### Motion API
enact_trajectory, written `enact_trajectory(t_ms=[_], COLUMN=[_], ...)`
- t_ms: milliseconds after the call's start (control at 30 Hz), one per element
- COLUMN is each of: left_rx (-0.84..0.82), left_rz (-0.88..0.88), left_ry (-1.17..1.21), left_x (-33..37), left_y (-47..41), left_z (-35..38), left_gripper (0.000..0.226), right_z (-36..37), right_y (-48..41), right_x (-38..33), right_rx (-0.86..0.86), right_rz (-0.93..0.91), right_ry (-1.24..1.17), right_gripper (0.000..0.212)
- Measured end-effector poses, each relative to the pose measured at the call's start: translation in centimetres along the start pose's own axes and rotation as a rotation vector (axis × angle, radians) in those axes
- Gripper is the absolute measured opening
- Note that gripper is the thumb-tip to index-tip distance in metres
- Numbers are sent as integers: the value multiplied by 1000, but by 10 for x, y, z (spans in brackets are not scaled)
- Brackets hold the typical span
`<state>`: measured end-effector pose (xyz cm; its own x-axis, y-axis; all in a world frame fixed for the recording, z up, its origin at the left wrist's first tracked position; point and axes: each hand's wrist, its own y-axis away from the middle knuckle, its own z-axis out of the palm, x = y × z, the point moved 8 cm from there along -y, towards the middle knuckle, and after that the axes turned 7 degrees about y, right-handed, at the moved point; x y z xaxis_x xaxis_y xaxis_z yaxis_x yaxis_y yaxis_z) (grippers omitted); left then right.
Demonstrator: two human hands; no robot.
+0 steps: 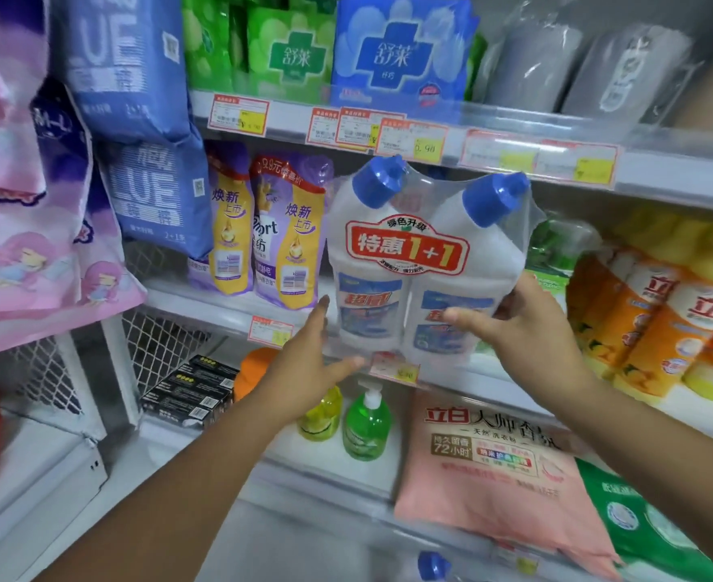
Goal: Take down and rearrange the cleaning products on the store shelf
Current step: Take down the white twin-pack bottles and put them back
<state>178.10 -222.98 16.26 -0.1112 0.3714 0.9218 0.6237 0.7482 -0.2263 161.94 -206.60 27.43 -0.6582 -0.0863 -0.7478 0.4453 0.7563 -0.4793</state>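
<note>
1. Twin pack of white toilet-cleaner bottles (418,262) with blue angled caps, wrapped in clear film, red "1+1" label across both; held upright at frame centre, in front of the middle shelf (203,302), base level with that shelf's front edge.
2. Right hand (527,325) at 4 o'clock of the pack, gripping its lower right side: thumb across the front of the right bottle, fingers wrapped behind.
3. Left hand (308,354) at 7 o'clock of the pack, open, fingers extended along the lower left edge, thumb stretched under the base; touching or just short of the film, cannot tell which.
4. Purple-and-yellow softener refill pouches (262,228) at 9 o'clock, standing on the middle shelf just beside the pack.
5. Orange and yellow detergent bottles (657,329) at 3 o'clock on the same shelf.
6. Blue and green boxed packs (338,52) at 12 o'clock on the upper shelf, price tags (411,140) along its edge.
7. Green pump bottle (366,426) and yellow bottle (320,413) at 6 o'clock on the lower shelf, pink detergent bag (493,476) at 5 o'clock.
</note>
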Motion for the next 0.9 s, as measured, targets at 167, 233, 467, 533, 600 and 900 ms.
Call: enact_trajectory(t_ms=[167, 233, 467, 533, 600, 900], left_rx=[-248, -362, -302, -296, -293, -406], left_rz=[-178, -288, -427, -431, -442, -488], left_ry=[321, 313, 270, 214, 180, 179], left_x=[27, 24, 26, 25, 24, 4], left_y=[57, 89, 147, 155, 162, 174], left_z=[39, 60, 92, 98, 103, 112], left_gripper=[56, 45, 43, 46, 45, 60], right_z=[-28, -37, -79, -83, -87, -96], right_y=[63, 89, 139, 148, 154, 184], right_x=[-8, 1, 38, 41, 44, 80], right_rx=[-103, -117, -42, -46, -64, -419], right_rz=[48, 72, 180, 198, 199, 478], right_ry=[-100, -109, 173, 104, 37, -354], right_gripper=[41, 48, 66, 74, 91, 49])
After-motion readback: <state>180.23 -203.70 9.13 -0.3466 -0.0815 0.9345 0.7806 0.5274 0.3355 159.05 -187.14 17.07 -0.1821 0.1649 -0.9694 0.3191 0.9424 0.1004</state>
